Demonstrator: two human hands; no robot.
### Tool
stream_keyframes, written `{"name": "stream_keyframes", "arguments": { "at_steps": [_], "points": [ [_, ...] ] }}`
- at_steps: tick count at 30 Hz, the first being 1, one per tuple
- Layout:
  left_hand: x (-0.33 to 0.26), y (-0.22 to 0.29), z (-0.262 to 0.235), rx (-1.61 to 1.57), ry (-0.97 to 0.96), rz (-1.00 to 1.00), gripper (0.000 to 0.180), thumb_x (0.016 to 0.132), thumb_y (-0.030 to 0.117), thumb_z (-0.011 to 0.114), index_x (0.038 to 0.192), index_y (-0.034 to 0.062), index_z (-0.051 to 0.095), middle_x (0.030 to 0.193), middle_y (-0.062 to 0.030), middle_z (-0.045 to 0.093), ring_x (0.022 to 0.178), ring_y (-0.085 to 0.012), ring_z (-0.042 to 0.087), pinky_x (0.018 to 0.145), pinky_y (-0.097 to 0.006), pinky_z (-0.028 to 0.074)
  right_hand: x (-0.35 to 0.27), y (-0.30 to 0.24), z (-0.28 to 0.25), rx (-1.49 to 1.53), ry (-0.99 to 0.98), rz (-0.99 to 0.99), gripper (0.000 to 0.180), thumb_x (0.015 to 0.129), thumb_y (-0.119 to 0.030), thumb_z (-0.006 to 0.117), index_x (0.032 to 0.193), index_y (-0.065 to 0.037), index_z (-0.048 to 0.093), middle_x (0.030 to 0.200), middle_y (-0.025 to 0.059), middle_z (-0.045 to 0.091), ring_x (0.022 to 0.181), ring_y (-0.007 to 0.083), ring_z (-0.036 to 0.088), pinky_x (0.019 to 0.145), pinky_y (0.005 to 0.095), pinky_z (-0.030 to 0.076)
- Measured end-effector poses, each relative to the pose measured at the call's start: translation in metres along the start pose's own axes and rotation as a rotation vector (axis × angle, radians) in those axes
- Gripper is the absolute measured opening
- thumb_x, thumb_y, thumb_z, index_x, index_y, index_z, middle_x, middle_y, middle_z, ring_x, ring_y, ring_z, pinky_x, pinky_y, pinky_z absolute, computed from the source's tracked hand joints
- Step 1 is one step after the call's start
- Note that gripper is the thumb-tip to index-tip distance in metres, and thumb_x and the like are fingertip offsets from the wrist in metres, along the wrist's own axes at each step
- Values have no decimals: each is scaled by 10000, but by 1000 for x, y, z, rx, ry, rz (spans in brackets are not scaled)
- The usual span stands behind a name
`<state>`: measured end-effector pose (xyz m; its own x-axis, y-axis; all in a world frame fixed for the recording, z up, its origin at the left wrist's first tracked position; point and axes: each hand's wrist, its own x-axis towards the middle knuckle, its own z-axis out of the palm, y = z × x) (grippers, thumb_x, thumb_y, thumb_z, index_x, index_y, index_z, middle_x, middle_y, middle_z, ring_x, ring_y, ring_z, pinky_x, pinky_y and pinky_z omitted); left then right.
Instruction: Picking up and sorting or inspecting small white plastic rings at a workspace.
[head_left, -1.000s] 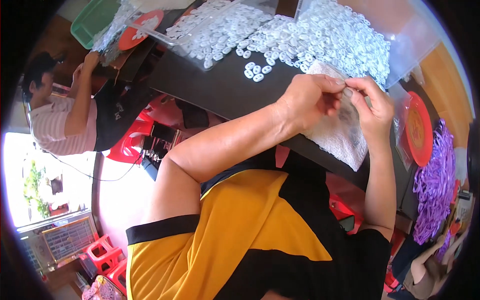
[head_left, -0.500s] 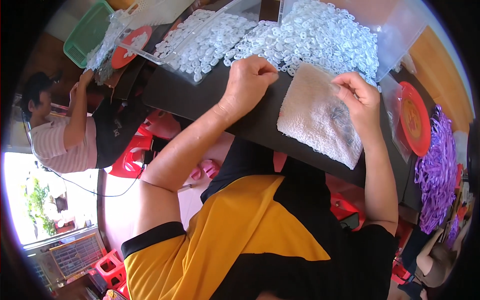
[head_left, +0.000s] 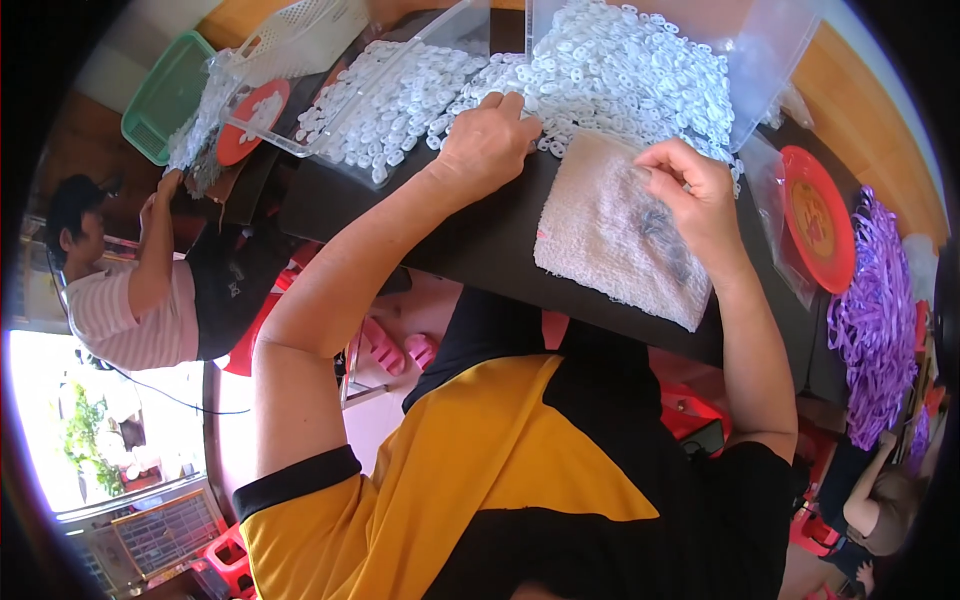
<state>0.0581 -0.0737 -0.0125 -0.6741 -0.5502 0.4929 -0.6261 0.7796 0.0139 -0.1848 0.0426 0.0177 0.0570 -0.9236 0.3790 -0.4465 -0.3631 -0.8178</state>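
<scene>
My left hand [head_left: 488,143] is at the near edge of a heap of small whitish oval plastic rings [head_left: 635,75], its fingers curled together. Whatever lies between those fingertips is hidden. Over a folded beige towel [head_left: 590,225], my right hand [head_left: 692,190] holds thumb and forefinger in a pinch; anything in it is too small to name. Beneath that hand, a tangle of fine dark strands [head_left: 665,240] rests on the towel. The towel lies on the dark table [head_left: 470,235], touching the near side of the heap.
A clear plastic tray [head_left: 265,135] stands left of the heap. To the right are a red round plate [head_left: 820,215] and hanging purple ribbons [head_left: 870,320]. A person [head_left: 135,290] works at far left beside a green basket [head_left: 165,95]; another person [head_left: 880,505] is at lower right.
My left hand has moved slightly further over the rings, its fingers now against the edge of the heap. My right hand keeps its pinch above the towel. The whole view has shifted a little.
</scene>
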Motion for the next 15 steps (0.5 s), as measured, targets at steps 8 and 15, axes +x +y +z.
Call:
{"name": "stream_keyframes", "arguments": {
  "at_steps": [8, 15],
  "points": [
    [12, -3, 8, -149, 12, 63, 121, 724, 82, 689, 756, 59, 574, 833, -108, 548, 854, -319, 580, 699, -429, 492, -2, 2, -7, -46, 3, -42, 78, 828, -3, 606, 904, 5, 621, 745, 48, 647, 658, 96, 580, 616, 245, 454],
    [7, 8, -5, -259, 59, 45, 127, 741, 31, 683, 779, 28, 561, 771, -120, 575, 752, -304, 600, 635, -409, 483, 3, 6, -2, -46, 33, -135, 57, 831, -27, 639, 884, -9, 633, 647, -11, 549, 583, 41, 470, 540, 223, 382]
  ]
}}
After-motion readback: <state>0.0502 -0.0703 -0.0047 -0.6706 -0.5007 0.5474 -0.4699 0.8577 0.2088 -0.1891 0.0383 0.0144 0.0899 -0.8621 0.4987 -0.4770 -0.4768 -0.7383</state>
